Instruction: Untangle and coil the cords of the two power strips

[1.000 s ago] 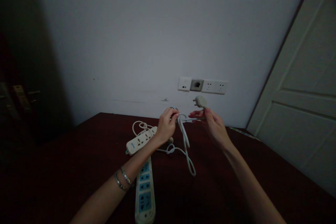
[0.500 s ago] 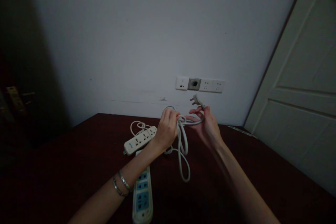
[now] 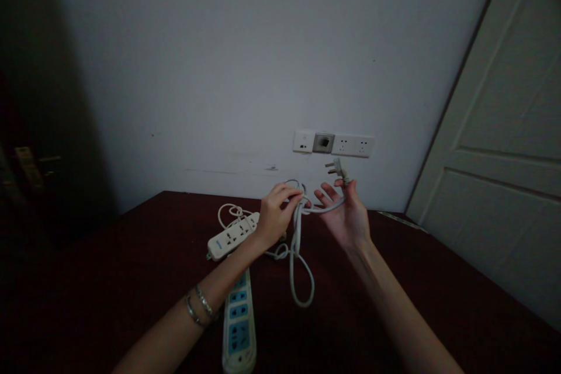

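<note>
My left hand [image 3: 278, 213] pinches the looped white power cord [image 3: 302, 286] near the top of its bundle, and loops hang down below the fingers. My right hand [image 3: 348, 216] holds the cord just under the plug [image 3: 337, 167] between thumb and finger, its other fingers spread. The plug's prongs point left, in front of the wall. Under my left forearm lies a long power strip with blue sockets [image 3: 239, 321], partly hidden by the arm. A white power strip [image 3: 232, 238] lies behind it at a slant, its right end covered by my left hand.
A row of wall sockets [image 3: 352, 145] sits low on the wall, beside a grey socket plate [image 3: 323, 142]. The dark red table [image 3: 144, 269] meets the wall. A thin cord [image 3: 225, 208] lies behind the white strip. A pale door [image 3: 504, 152] stands on the right.
The plug and my right hand have moved slightly right, and the right fingers have spread. The hanging loops have shifted a little left and swung together.
</note>
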`<state>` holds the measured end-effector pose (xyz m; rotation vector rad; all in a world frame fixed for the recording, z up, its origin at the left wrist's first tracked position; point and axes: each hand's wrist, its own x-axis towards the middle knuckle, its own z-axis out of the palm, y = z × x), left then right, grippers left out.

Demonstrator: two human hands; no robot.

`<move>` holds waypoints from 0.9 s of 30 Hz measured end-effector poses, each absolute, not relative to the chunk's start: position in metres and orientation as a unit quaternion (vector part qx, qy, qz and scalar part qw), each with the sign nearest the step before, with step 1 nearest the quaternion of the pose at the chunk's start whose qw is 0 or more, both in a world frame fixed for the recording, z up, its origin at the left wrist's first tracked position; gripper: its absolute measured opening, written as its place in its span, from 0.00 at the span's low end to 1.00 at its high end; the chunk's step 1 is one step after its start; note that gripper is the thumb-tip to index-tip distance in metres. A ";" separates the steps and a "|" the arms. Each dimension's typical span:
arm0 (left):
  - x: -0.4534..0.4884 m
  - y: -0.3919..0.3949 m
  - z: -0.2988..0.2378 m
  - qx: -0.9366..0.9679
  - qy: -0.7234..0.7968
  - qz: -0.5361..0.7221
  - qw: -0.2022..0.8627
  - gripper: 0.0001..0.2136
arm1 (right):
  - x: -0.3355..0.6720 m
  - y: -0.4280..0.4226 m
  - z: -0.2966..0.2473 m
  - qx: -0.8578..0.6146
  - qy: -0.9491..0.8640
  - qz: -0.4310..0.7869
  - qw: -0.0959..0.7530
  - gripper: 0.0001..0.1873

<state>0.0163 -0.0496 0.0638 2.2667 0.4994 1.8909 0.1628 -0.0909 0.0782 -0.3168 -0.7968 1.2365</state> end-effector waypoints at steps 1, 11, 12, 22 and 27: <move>0.016 -0.049 0.063 0.753 0.170 0.632 0.072 0.04 | 0.163 -0.091 0.079 -0.147 -0.359 0.554 0.736 0.14; 0.024 -0.054 0.063 0.601 0.278 0.513 0.547 0.16 | 0.165 -0.095 0.084 -0.175 -0.398 0.480 0.762 0.15; 0.024 -0.057 0.065 0.600 0.264 0.458 0.601 0.17 | 0.163 -0.095 0.084 -0.175 -0.398 0.480 0.762 0.16; 0.016 -0.055 0.072 0.598 0.204 0.388 0.672 0.11 | 0.151 -0.099 0.082 -0.159 -0.431 0.504 0.731 0.15; 0.020 -0.050 0.067 0.589 0.217 0.409 0.663 0.11 | 0.145 -0.103 0.084 -0.170 -0.467 0.493 0.714 0.15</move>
